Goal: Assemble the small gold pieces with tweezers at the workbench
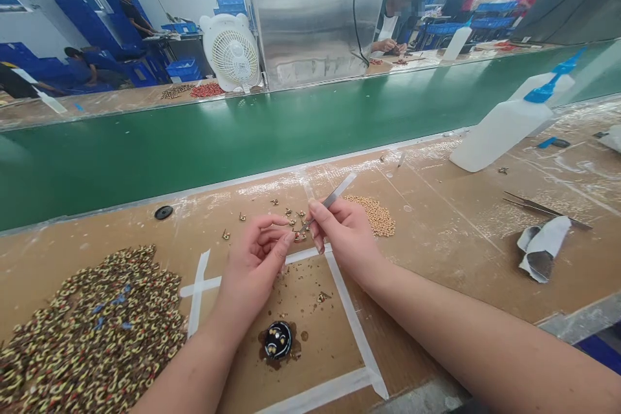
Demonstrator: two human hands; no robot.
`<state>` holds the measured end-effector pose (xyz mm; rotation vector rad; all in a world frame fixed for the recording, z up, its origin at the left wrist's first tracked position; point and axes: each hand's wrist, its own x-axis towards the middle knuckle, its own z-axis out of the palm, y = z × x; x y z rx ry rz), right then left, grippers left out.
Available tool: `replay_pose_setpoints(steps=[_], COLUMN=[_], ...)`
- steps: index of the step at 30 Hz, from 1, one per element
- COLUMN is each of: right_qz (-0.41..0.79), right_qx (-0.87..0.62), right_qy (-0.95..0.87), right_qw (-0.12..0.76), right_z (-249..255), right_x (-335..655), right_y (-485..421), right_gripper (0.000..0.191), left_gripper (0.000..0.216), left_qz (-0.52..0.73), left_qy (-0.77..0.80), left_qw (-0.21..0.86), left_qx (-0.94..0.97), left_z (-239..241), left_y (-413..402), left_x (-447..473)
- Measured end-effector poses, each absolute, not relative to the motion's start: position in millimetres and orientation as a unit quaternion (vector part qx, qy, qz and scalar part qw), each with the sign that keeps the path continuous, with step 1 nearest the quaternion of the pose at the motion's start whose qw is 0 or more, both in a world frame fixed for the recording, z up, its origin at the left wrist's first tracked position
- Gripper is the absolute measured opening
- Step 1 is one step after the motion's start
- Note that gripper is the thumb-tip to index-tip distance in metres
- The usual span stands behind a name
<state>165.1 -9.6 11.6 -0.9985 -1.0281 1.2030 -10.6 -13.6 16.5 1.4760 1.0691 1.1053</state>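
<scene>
My right hand (347,229) is closed around silver tweezers (336,192), whose tips point down and left toward my left fingertips. With thumb and fingers pinched, my left hand (262,259) holds a tiny red-and-cream part (297,236) right at the tweezer tips. Several similar loose parts (289,213) lie on the table just beyond my hands. Below them, inside a taped square, a small round black piece (278,340) with pale bits on it sits in a dark wet patch. One more little part (323,297) lies within the square.
A big heap of small parts (97,330) covers the left side; a pile of tan beads (378,215) lies behind my right hand. On the right are a white squeeze bottle (504,132) and other tweezers (543,207). A green conveyor belt (194,142) crosses behind; a co-worker's hands (391,46) are beyond.
</scene>
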Motion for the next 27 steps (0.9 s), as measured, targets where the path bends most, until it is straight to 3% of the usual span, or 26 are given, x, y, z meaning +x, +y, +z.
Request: replay_pose_setpoints(steps=[27], right_qz=[0.545], right_qx=[-0.382], right_qy=[-0.391], right_qw=[0.635], right_z=[8], right_x=[152], right_y=[-20], right_gripper=[0.038], left_gripper=[0.009], left_qz=[0.503], left_qy=[0.423], left_qw=[0.394], left_qx=[0.642], left_z=[13], left_y=[-21], left_x=[-8])
